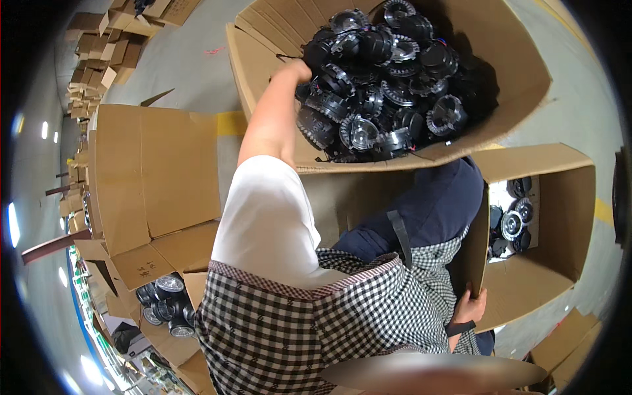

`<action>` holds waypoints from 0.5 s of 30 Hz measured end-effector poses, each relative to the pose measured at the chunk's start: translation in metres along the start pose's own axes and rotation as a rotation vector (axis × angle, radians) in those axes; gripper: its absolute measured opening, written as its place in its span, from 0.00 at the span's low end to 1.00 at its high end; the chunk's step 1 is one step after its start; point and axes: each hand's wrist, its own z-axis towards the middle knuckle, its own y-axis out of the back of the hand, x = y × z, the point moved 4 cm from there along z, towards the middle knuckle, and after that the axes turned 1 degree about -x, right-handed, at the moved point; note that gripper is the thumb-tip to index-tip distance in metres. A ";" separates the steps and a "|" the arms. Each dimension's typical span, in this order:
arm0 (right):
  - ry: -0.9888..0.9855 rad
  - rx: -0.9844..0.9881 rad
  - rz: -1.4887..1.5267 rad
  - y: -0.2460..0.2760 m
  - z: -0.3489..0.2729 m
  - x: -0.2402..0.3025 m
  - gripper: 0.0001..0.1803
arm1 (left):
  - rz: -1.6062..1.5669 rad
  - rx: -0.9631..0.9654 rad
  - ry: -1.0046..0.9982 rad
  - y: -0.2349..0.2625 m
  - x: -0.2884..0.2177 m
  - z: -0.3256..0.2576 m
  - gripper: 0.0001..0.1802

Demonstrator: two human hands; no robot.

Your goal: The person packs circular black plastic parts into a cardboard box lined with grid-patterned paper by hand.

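1. Left upper arm: a plain white short sleeve [266, 210] is covering it; the forearm [271, 122] is showing bare.
2. Torso: the person is wearing a black-and-white checked garment [260, 313]; a reddish patterned trim [258, 282] is edging it.
3. Legs: dark navy trousers [438, 204] are showing; a dark strap [399, 238] is lying across them.
4. Right wrist: a black band [459, 327] is encircling it, next to the hand [470, 308].

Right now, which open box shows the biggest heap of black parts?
The large box at the top, where your left hand is; the box at right and the lower-left box show far fewer.
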 end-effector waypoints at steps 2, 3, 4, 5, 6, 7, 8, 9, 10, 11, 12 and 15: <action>0.010 -0.033 0.040 0.002 -0.005 -0.005 0.14 | 0.449 -0.263 -0.203 -0.025 0.000 -0.043 0.23; -0.008 -0.020 0.088 0.004 -0.007 -0.006 0.15 | 0.449 -0.267 -0.191 -0.015 0.000 -0.045 0.23; -0.019 0.000 0.130 0.008 -0.005 -0.007 0.15 | 0.452 -0.018 -0.109 -0.012 0.004 -0.046 0.23; -0.005 0.008 0.130 0.012 -0.005 -0.006 0.15 | 0.447 0.234 -0.031 -0.013 0.012 -0.043 0.22; -0.014 0.030 0.180 0.012 -0.006 -0.010 0.15 | 0.453 0.227 -0.021 -0.011 0.014 -0.022 0.22; 0.008 0.068 0.230 0.012 0.001 -0.006 0.16 | 0.278 0.082 -0.012 -0.009 0.036 0.003 0.21; 0.030 0.109 0.279 0.012 0.010 0.001 0.16 | 0.109 -0.069 0.000 -0.008 0.063 0.021 0.21; -0.030 0.079 0.208 0.028 0.006 0.014 0.15 | 0.033 -0.094 0.006 -0.008 0.033 0.024 0.21; -0.052 0.081 0.185 0.029 0.000 0.012 0.15 | -0.037 -0.139 0.030 0.016 0.007 0.006 0.21; -0.057 0.068 0.190 0.029 0.001 0.011 0.16 | 0.007 -0.138 0.027 0.027 0.012 0.002 0.21; -0.057 0.058 0.198 0.028 0.003 0.011 0.16 | 0.005 -0.140 0.050 0.023 0.024 0.009 0.21; -0.054 0.059 0.233 0.034 -0.004 0.001 0.16 | 0.040 -0.049 -0.109 -0.027 0.007 0.019 0.23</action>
